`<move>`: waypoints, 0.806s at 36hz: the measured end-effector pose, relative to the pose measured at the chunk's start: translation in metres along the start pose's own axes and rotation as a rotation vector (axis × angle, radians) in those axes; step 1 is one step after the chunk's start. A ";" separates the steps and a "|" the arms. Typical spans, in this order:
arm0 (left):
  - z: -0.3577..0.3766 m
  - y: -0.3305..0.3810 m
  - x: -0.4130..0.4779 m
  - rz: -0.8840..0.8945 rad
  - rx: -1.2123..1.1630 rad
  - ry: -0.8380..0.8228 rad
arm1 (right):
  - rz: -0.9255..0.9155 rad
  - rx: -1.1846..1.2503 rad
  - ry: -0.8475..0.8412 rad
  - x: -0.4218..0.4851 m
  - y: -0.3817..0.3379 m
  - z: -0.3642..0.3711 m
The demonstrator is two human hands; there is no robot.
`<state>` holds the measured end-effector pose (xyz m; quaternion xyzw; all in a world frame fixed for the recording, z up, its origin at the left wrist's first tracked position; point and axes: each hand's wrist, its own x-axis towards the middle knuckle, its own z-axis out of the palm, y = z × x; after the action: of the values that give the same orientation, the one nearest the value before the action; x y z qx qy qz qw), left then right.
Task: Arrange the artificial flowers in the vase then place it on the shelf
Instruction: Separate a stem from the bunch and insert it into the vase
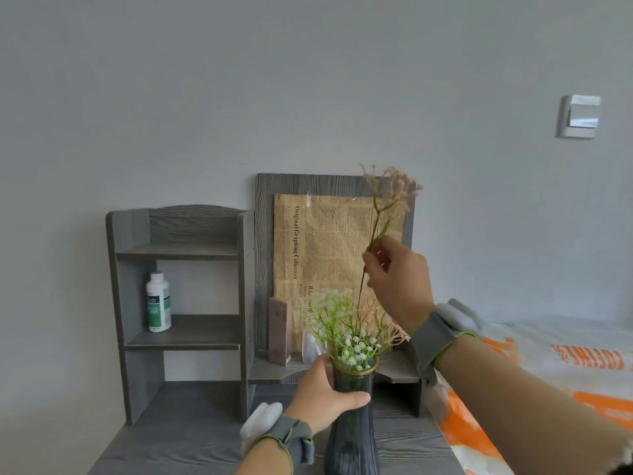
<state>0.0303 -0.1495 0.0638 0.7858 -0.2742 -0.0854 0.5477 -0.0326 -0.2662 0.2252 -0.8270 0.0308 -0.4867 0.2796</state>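
Note:
A dark ribbed glass vase (352, 437) with a gold rim stands on the grey desk (191, 437) at the bottom middle. White and green flower sprigs (337, 323) and a pink sprig fill its mouth. My left hand (323, 397) grips the vase's neck. My right hand (399, 279) pinches the stem of a tall pink flower (394, 192); the stem's lower end reaches down into the vase. The grey wooden shelf unit (178, 252) stands at the back left.
A white and green bottle (158, 301) stands on the shelf's middle board. A grey board with newspaper-print paper (325, 241) leans on the wall behind the vase, with a brown box (280, 330) in front. An orange and white cloth (555, 371) lies at the right.

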 end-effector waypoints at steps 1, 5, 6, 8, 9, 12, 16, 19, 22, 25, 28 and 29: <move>0.001 0.001 0.000 0.008 0.002 0.007 | -0.015 0.010 0.025 0.002 -0.001 -0.001; 0.004 0.004 0.000 0.039 0.019 0.027 | -0.116 -0.022 0.168 0.010 -0.007 -0.004; 0.005 0.004 -0.001 0.049 0.024 0.029 | -0.142 -0.030 0.201 0.011 -0.007 -0.004; 0.006 0.006 -0.001 0.064 0.034 0.033 | -0.179 -0.031 0.243 0.013 -0.009 -0.005; 0.006 0.006 -0.001 0.069 0.038 0.033 | -0.189 -0.028 0.245 0.014 -0.009 -0.004; 0.005 0.006 -0.001 0.077 0.050 0.023 | -0.206 -0.031 0.190 0.011 -0.008 0.000; 0.004 0.006 0.000 0.080 0.052 0.006 | -0.179 -0.058 0.115 0.000 0.001 0.008; 0.004 0.006 0.000 0.089 0.050 -0.010 | -0.140 -0.081 0.046 -0.007 0.006 0.012; 0.004 0.006 0.000 0.094 0.058 -0.017 | -0.114 -0.115 0.002 -0.012 0.010 0.014; 0.004 0.006 0.001 0.097 0.056 -0.033 | -0.085 -0.105 0.013 -0.014 0.011 0.014; 0.003 0.006 0.002 0.097 0.055 -0.050 | -0.061 -0.115 0.028 -0.011 0.009 0.013; 0.003 0.006 0.003 0.099 0.054 -0.057 | -0.053 -0.116 0.042 -0.010 0.009 0.013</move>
<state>0.0293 -0.1545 0.0683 0.7830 -0.3306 -0.0730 0.5217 -0.0253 -0.2649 0.2086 -0.8319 0.0430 -0.5086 0.2178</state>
